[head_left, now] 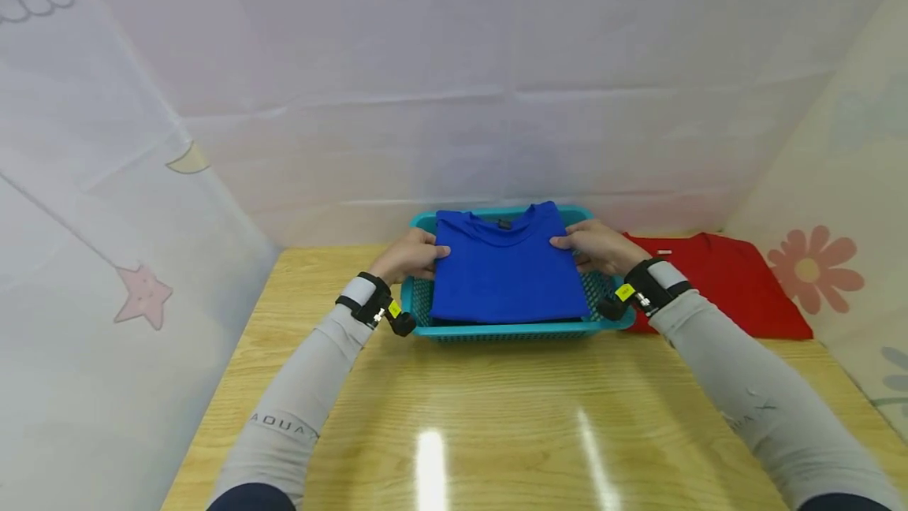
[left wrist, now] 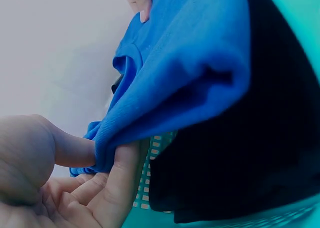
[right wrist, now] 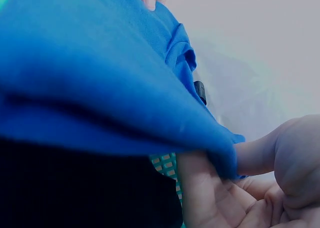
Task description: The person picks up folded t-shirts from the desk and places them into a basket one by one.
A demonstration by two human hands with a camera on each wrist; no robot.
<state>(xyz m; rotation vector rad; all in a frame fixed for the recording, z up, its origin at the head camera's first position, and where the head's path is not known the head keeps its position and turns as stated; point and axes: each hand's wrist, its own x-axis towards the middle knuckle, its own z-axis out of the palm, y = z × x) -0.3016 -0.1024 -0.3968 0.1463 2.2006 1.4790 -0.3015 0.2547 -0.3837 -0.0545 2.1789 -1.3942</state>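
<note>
Pinching blue shirt (head_left: 507, 274): fingers of left hand (head_left: 414, 255) and right hand (head_left: 599, 247), head-view centre
Black cloth (left wrist: 245, 153): left-wrist view's right; head-view sliver
Red cloth (head_left: 738, 282): head view only, right

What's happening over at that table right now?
A person's left hand and right hand pinch a folded blue T-shirt by opposite sides, holding it over a black cloth in a teal basket. Whether its lower part rests on the cloth is unclear. A red garment lies on the table, to the basket's right.
</note>
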